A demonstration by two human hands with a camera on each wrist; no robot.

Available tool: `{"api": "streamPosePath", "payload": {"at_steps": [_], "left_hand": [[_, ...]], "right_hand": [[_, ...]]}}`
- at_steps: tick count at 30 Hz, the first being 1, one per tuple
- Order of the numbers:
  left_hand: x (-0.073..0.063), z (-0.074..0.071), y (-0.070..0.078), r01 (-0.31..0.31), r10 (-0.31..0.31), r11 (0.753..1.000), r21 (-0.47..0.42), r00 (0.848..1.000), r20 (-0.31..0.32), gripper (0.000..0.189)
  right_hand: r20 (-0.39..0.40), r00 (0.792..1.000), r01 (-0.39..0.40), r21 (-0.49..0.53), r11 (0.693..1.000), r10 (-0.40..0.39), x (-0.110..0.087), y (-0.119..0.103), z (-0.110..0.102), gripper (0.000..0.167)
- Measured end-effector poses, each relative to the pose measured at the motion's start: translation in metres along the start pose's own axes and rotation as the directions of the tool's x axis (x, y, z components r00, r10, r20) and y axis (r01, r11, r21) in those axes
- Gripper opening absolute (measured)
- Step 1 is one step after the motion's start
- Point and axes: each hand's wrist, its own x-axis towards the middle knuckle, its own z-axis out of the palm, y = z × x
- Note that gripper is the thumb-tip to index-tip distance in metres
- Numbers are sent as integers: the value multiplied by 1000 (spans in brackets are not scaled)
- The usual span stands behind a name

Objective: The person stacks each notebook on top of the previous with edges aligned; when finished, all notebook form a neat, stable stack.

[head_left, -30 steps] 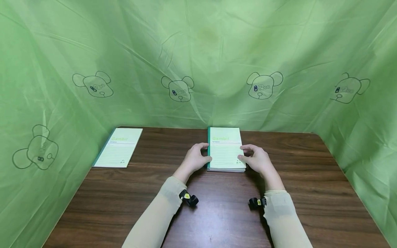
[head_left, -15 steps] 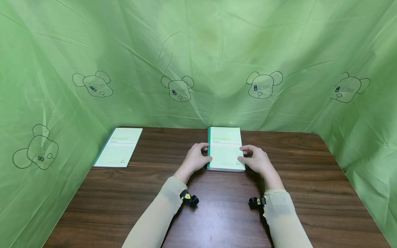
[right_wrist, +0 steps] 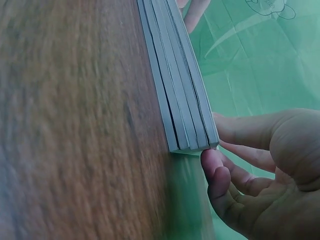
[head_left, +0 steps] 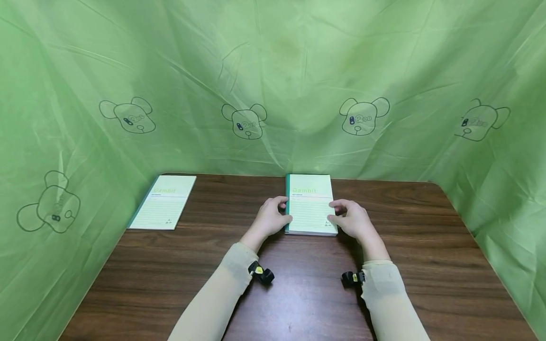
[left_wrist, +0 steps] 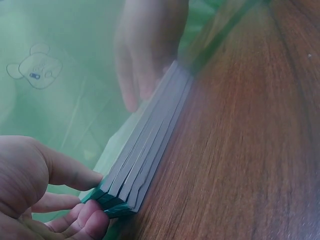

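Note:
In the head view a stack of notebooks (head_left: 310,203) with pale green covers and dark green spines lies at the table's far edge, right of centre. My left hand (head_left: 269,217) grips its spine side, thumb at the top edge and curled fingertips against the spines (left_wrist: 115,206). On the opposite side my right hand (head_left: 352,219) holds the open-page edge, thumb on the top cover's border and fingers bent against the side. Both wrist views show several page blocks (right_wrist: 181,85) layered slightly unevenly. A separate notebook (head_left: 163,202) of the same kind lies at the far left.
A dark wood-grain table (head_left: 298,293) carries everything. Green cloth (head_left: 273,61) with bear-head drawings hangs behind it and along both sides. Each wrist wears a small black camera (head_left: 261,273).
The stack's near and right edges have become slightly more even between my hands. The hands have barely shifted, and the left notebook stays in place.

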Motion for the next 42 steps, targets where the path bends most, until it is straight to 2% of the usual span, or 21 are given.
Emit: {"api": "streamPosePath", "payload": {"at_steps": [10, 26, 30, 36, 42], "left_hand": [[-2, -2, 2, -10, 10, 1000, 9, 1000, 4, 62], [-3, -3, 2, -19, 19, 1000, 5, 1000, 0, 63], [-2, -4, 1, -10, 10, 1000, -2, 1000, 9, 63], [0, -8, -4, 26, -25, 999, -37, 999, 34, 55], [0, -17, -5, 47, -44, 996, -73, 998, 35, 43]], "right_hand": [[-6, 1000, 6, -21, 1000, -6, -3, -5, 0, 37], [13, 1000, 0, -23, 1000, 0, -1, -3, 1, 40], [-21, 1000, 5, -24, 1000, -6, 0, -3, 2, 39], [-122, 990, 69, -48, 996, -74, -2, -14, 3, 36], [-146, 980, 135, -23, 991, -137, -2, -23, 10, 32]]}}
